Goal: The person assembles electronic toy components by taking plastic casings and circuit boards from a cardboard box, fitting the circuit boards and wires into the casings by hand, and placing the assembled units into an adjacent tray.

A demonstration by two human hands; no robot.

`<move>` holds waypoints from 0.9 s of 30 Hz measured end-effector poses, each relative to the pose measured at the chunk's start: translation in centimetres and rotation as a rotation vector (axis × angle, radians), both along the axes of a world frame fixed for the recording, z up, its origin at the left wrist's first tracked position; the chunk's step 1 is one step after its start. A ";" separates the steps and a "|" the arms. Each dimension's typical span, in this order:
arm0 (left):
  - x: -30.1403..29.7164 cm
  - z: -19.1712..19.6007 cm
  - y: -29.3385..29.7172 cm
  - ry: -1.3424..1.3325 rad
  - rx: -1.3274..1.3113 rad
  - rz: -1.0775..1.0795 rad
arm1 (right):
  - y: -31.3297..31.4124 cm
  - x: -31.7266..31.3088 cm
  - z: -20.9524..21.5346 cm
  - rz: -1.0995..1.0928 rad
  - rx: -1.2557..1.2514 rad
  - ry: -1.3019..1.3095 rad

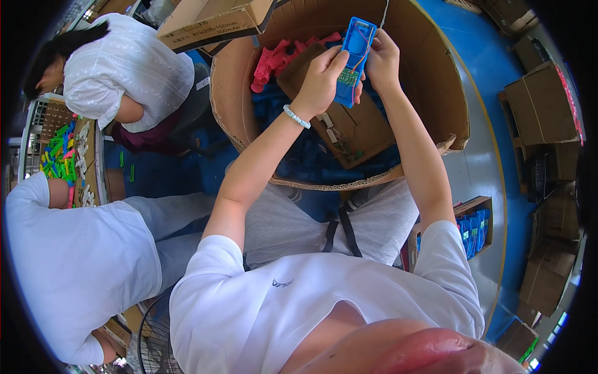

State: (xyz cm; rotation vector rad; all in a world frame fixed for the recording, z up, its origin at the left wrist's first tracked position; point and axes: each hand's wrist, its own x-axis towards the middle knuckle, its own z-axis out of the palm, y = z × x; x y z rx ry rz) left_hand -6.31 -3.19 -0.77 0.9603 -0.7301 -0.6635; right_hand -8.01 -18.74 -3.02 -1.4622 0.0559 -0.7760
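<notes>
Over a big cardboard carton, both my hands hold one blue plastic housing (358,47) tilted upright. A small green circuit board (349,76) sits in its lower part, with thin reddish wires running up from it. My left hand (322,80), a pale beaded bracelet at its wrist, is closed on the housing's left side with the thumb on the front. My right hand (384,61) is closed round the right edge, its fingers partly behind the housing. A thin pale cord (385,14) rises just above my right fingers; I cannot tell what it joins.
The carton (430,81) holds pink plastic parts (274,62), blue parts and a brown cardboard piece (367,128). A box of blue housings (476,232) stands at right. Two people in white tops work at left beside a bench with colourful small parts (62,153). Boxes (541,103) line the right.
</notes>
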 end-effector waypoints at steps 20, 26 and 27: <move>2.1 -3.8 -0.8 -0.566 0.107 0.419 | 0.6 -1.7 1.1 0.279 0.287 0.002; 0.0 -1.3 -1.2 -0.408 0.120 0.247 | -1.1 -6.4 4.9 0.183 -0.010 0.067; -0.1 -0.3 -1.0 -0.343 0.165 0.170 | -2.6 -7.0 4.8 0.102 -0.179 -0.033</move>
